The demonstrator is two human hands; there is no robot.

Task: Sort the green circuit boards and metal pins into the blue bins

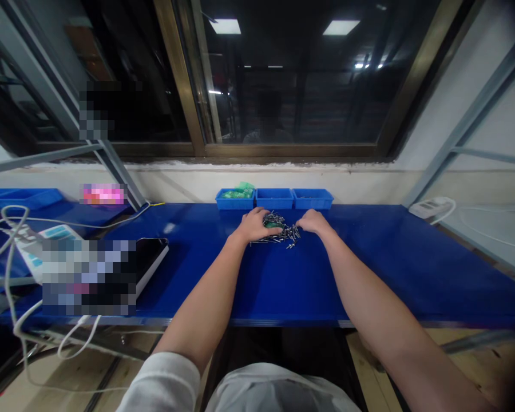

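A pile of small metal screw-like parts point(290, 233) lies on the blue table point(278, 280), with something green among them. My left hand point(257, 225) rests at the pile's left side, thumb and fingers apart around part of it. At the right edge of the pile is my right hand point(313, 221), its fingers bent together; whatever they hold is too small to make out. Behind the pile stand three blue bins: the left one point(236, 204) holds green bags, the middle one point(274, 203) shows little inside, and the right one point(312, 203) has a few small bits.
On the left lie a dark flat device point(151, 252), partly blurred, and white cables point(9, 286). A white power strip point(431, 206) sits at the back right. Grey metal posts point(467, 123) rise at both sides, before a window.
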